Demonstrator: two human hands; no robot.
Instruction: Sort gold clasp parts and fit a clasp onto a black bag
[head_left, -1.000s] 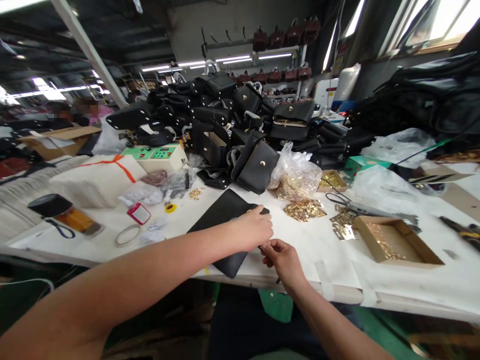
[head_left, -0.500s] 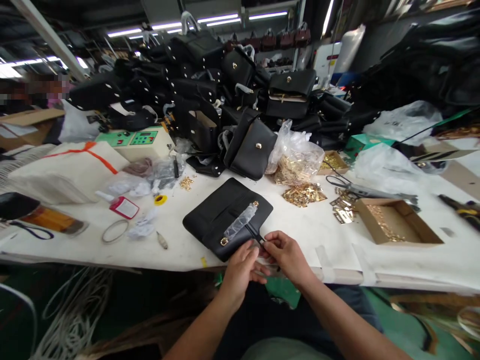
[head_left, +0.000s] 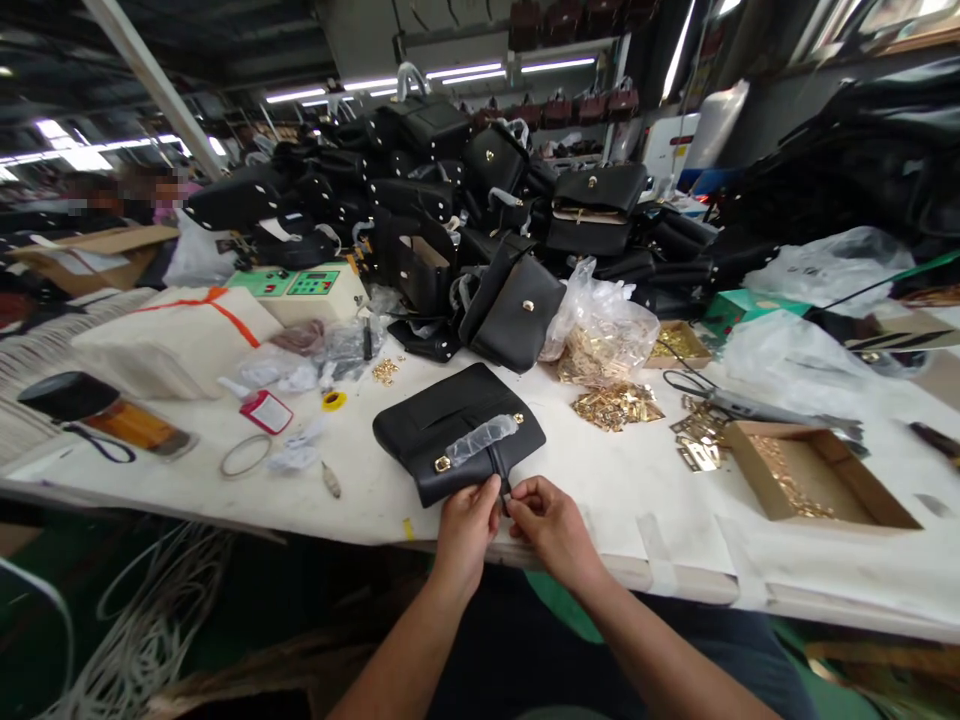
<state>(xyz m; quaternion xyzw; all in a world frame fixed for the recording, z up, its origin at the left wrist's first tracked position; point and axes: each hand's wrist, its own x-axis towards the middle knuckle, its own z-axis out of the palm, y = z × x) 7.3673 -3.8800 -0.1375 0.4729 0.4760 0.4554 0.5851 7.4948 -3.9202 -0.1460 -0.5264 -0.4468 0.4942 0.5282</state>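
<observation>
A black handbag (head_left: 420, 425) lies on the white worktable (head_left: 592, 480) in front of me, its plastic-wrapped handle (head_left: 481, 441) fixed by gold fittings. From the bag's near edge a narrow black strap (head_left: 504, 478) runs down to my fingers. My left hand (head_left: 466, 525) is closed, thumb and fingers pinching the strap beside the bag. Close by on the right, my right hand (head_left: 546, 520) pinches the strap's end. Whatever small part may sit between the fingertips is hidden.
Black bags (head_left: 517, 310) are heaped at the back. Gold metal parts (head_left: 619, 405) lie to the right, near a cardboard box (head_left: 825, 475). On the left are a red-labelled bottle (head_left: 266, 411), yellow tape (head_left: 333, 400), a tea flask (head_left: 112, 415) and a green-panelled machine (head_left: 300, 285).
The bag has turned slightly, and its strap now points more straight toward me. My left hand's fingers have closed in from a looser spread. The camera view has shifted a little.
</observation>
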